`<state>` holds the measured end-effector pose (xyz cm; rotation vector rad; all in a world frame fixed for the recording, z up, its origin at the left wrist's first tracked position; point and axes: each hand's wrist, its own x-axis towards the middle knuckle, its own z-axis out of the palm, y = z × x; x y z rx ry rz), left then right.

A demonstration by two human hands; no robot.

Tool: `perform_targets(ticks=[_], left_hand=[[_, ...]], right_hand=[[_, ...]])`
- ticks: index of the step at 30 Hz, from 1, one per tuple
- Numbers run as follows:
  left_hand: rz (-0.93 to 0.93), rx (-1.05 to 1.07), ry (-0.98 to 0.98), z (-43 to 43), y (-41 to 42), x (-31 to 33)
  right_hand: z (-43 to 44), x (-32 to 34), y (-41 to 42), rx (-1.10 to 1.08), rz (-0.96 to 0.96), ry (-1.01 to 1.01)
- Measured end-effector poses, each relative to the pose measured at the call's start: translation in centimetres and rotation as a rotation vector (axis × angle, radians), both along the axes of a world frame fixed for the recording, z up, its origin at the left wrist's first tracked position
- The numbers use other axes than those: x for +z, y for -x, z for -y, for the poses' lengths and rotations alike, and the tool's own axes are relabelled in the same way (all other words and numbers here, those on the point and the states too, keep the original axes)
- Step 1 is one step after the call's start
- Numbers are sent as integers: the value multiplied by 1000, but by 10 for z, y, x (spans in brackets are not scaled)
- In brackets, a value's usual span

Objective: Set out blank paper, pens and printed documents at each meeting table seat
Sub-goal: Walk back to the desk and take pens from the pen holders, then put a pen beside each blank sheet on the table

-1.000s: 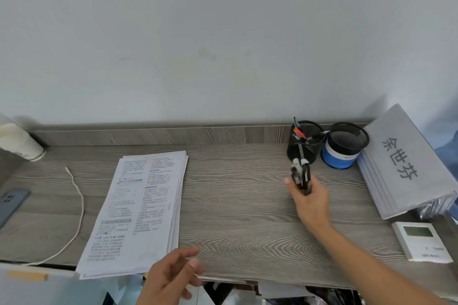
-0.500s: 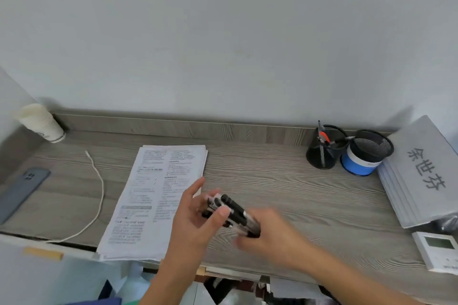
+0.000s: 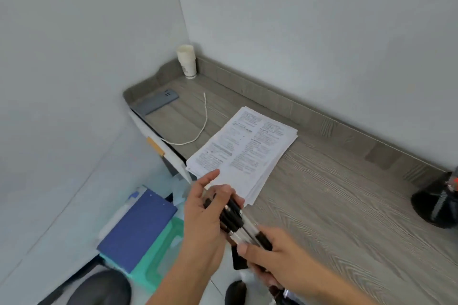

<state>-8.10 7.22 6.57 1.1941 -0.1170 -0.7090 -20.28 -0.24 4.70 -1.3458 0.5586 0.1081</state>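
A bundle of black-and-clear pens (image 3: 238,221) is held between both hands just off the near edge of the wood-grain desk (image 3: 347,218). My left hand (image 3: 205,220) wraps the bundle's upper end, thumb and fingers closed round it. My right hand (image 3: 275,255) grips the lower end. A stack of printed documents (image 3: 244,151) lies flat on the desk just beyond my left hand, its near corner by my fingertips. A black mesh pen holder (image 3: 438,203) with a red-tipped pen stands at the right edge of view.
A paper cup (image 3: 187,60) stands in the desk's far corner. A grey phone (image 3: 157,103) and a white cable (image 3: 200,126) lie left of the documents. Below the desk edge are a blue folder (image 3: 137,230) on a green bin (image 3: 158,252) and a dark chair seat (image 3: 99,288).
My right hand brought the pens from the holder toward me; my left hand rose and closed on them. The view swung left and down, so the name plates and blue holder left the frame.
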Motion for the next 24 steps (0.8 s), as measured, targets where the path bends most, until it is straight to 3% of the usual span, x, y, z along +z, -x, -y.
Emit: perform_targets(ticks=[7, 11, 21, 24], left_hand=[[-178, 205, -13, -113, 33, -9], [-211, 468, 25, -188, 52, -8], [-256, 1228, 103, -417, 132, -10], [-264, 1429, 41, -502, 163, -16]], right_hand=[[-62, -3, -8, 448, -22, -116], [-120, -10, -18, 590, 40, -106], [-327, -35, -19, 1001, 499, 587], [-403, -41, -11, 1091, 563, 574]])
